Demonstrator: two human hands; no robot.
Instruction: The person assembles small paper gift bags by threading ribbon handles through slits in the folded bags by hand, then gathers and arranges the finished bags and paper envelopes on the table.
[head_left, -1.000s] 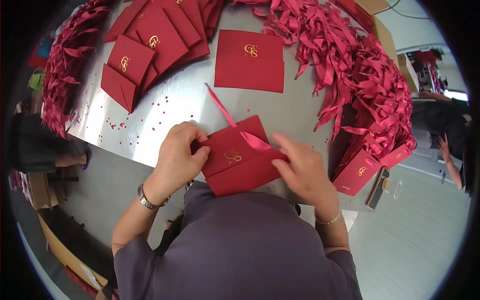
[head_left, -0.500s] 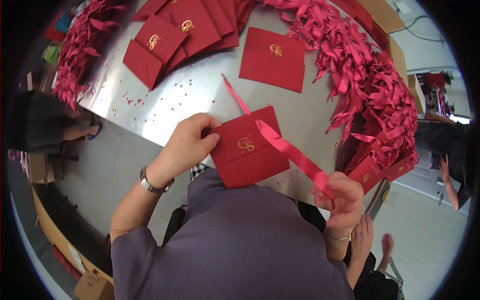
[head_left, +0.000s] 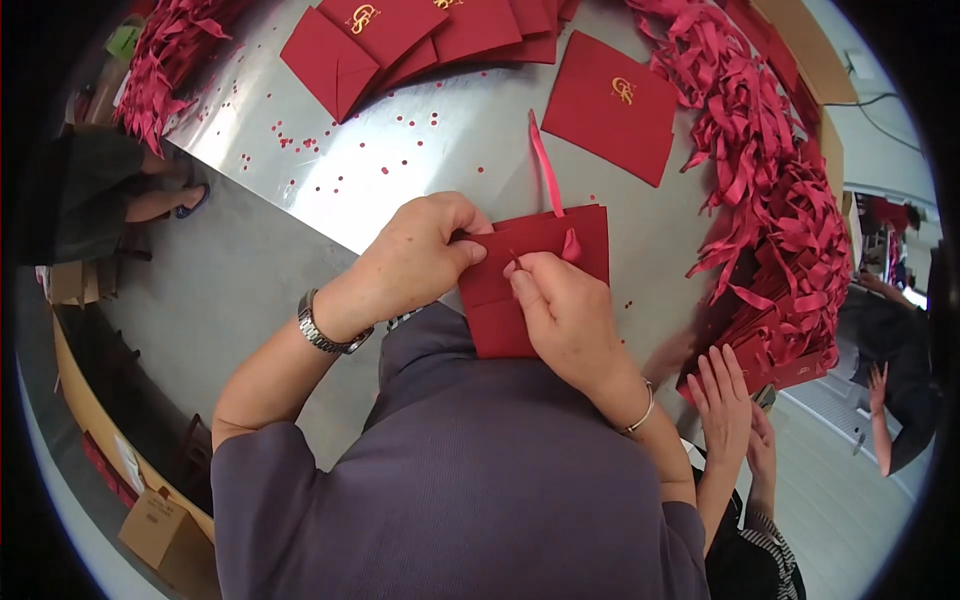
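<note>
A small red paper bag [head_left: 495,322] stands tilted at the table's near edge, against my front. At its upper left corner my left hand [head_left: 425,250] grips the top edge between thumb and fingers. My right hand [head_left: 575,315] lies over the bag's front, thumb and forefinger pinching the thin tip of a red ribbon [head_left: 543,165] close to that top edge. The ribbon passes through the bag near its upper right, with a short loop in front and its other end standing up behind. My right hand covers the gold emblem.
Flat red bags [head_left: 400,30] are stacked at the back, and a single flat bag [head_left: 612,108] lies to their right. Ribboned bags [head_left: 790,260] heap up on the right, beside a co-worker's hands [head_left: 725,410]. Red paper dots [head_left: 385,170] dot the metal table [head_left: 330,215].
My right hand has come from the lower right to the bag's top front with the ribbon end, and the long front ribbon is drawn in. A co-worker's hands now reach the right heap.
</note>
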